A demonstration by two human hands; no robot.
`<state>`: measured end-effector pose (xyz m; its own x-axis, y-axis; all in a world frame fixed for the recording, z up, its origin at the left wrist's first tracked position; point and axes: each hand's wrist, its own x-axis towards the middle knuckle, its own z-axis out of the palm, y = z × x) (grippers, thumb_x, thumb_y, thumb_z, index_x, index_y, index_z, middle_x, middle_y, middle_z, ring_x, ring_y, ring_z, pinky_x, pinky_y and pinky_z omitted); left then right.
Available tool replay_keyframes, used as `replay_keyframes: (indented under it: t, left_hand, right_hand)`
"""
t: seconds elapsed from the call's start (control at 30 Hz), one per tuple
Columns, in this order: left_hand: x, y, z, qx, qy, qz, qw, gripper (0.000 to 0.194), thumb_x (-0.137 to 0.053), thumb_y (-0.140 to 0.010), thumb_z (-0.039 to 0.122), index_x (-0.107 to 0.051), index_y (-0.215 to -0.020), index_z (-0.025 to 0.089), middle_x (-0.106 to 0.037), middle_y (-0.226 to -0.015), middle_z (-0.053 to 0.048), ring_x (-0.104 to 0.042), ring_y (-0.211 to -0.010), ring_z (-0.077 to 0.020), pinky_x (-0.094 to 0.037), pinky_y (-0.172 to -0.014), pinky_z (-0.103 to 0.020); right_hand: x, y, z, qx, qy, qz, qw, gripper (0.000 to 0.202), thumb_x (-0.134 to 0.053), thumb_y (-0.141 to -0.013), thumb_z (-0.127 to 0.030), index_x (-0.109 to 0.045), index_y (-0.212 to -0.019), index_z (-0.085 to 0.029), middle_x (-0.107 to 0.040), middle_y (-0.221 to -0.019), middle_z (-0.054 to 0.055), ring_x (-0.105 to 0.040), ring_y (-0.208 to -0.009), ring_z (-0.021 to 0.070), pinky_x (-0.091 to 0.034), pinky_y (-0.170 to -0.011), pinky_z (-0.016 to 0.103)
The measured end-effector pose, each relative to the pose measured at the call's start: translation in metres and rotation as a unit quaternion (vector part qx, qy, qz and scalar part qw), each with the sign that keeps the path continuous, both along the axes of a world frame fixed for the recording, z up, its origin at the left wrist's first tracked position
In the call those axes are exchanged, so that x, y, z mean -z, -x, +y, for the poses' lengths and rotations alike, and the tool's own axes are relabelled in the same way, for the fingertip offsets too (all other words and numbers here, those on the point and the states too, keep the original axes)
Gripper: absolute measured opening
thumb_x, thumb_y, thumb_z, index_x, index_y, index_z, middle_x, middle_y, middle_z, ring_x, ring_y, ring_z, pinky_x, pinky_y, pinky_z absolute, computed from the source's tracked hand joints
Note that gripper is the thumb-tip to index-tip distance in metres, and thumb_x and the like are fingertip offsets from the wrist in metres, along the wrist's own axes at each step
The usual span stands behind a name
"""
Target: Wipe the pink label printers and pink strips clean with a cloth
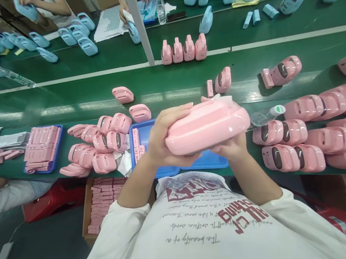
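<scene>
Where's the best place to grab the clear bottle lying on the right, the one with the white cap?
Probably at the capped end, from above: the bottle lies on its side, white cap rightward, its other end seemingly hidden behind the held pink housing, with more pink housings crowding its near side.

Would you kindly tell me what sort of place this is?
Probably a factory assembly line: matching pink housings on a long green bench, stacked small pink parts and co-workers handling blue housings.
</scene>
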<state>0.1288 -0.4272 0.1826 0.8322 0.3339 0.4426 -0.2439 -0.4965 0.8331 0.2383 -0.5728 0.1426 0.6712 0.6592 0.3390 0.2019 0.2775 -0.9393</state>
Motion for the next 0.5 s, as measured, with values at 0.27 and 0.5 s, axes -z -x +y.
replay_keyframes:
  t: [0.27, 0.5]
  left_hand:
    - [0.012, -0.005, -0.007, -0.034, 0.101, -0.045, 0.993, 0.075, -0.074, -0.061, 0.056, -0.050, -0.125, 0.025, -0.062, -0.115, -0.007, -0.058, -0.113, -0.0290, -0.048, -0.096, -0.042]
    - [0.011, -0.010, -0.013, -0.086, 0.200, -0.041, 0.975, 0.075, -0.076, -0.061, 0.056, -0.052, -0.122, 0.021, -0.063, -0.116, -0.009, -0.060, -0.109, -0.0273, -0.050, -0.090, -0.036]
  right_hand:
    - [0.016, -0.004, -0.001, 0.107, 0.002, -0.011, 0.994, 0.066, -0.050, -0.078, -0.068, -0.048, -0.129, -0.027, -0.057, -0.127, 0.009, -0.052, -0.121, 0.0307, -0.044, -0.100, 0.048]
    - [-0.001, -0.008, 0.004, 0.350, -0.114, -0.107, 0.924, 0.037, -0.041, -0.094, -0.030, -0.052, -0.130, -0.029, -0.063, -0.118, 0.004, -0.062, -0.106, 0.0229, -0.052, -0.091, 0.041]
